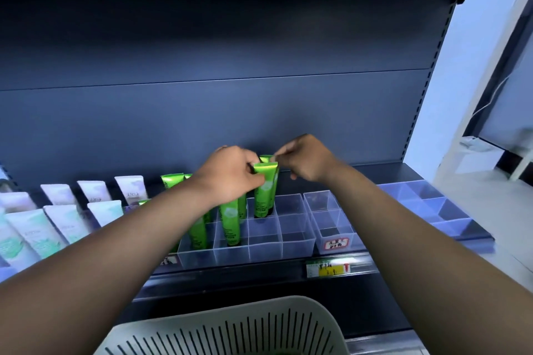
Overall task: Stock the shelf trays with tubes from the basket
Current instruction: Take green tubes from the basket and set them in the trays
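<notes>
shelf bay, dark blue back panel (230,112). clear divided tray (259,248) at centre of the shelf (375,173) – several compartments hold upright green tubes, the right-hand compartments hold none. green tube (265,190) stands upright in a rear compartment of this tray, crimped end up, with a second green tube just behind it. left hand (230,176): fingers curled round the upper part of that tube, pinching near its top edge. right hand (305,158): fingers curled, fingertips at the crimped top of the tube behind; blurred, so whether this grip truly holds it or only touches it cannot be told. further green tubes (229,222) upright in the front and left compartments, partly hidden by the left forearm. white tubes (95,190) in rows to the left, leaning back. second clear tray (331,228) just right of the first, bearing a red-and-white label. blue-tinted trays (432,207) farther right. yellow price tag (328,268) on the shelf's front rail. white slotted basket (230,328) at the bottom edge, below the shelf – its contents out of view.
</notes>
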Motion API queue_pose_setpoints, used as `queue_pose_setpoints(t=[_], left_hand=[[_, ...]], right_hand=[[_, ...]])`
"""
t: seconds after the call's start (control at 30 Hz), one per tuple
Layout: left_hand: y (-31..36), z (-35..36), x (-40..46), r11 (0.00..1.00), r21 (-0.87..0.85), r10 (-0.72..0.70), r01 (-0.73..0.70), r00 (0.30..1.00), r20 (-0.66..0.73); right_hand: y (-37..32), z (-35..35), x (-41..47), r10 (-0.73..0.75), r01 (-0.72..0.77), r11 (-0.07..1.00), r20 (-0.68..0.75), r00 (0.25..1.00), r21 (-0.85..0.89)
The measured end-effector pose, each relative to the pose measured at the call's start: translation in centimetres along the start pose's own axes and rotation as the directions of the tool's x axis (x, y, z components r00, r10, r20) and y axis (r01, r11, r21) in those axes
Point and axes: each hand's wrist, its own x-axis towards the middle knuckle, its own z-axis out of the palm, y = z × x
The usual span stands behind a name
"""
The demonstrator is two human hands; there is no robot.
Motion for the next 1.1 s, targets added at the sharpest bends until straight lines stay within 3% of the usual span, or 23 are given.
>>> queue_pose_setpoints(t=[0.3, 0.67, 1.1], left_hand=[[-0.1, -0.1, 0.2, 0.945, 0.288, 0.152, -0.157, 0.988, 0.039], [-0.8, -0.4, -0.1, 0.924, 0.352, 0.159, -0.151, 0.987, 0.007], [-1.5, -0.8, -1.2, 0.915, 0.377, 0.180, -0.145, 0.982, -0.060]], right_hand=[[1.5, 0.8, 0.0, 0.017, -0.015, 0.999, 0.068, 0.998, -0.031], [1.5, 0.8, 0.4, -0.012, 0.013, 1.000, 0.096, 0.995, -0.005], [0.5, 0.3, -0.1, -0.012, 0.026, 0.993, 0.122, 0.992, -0.119]])
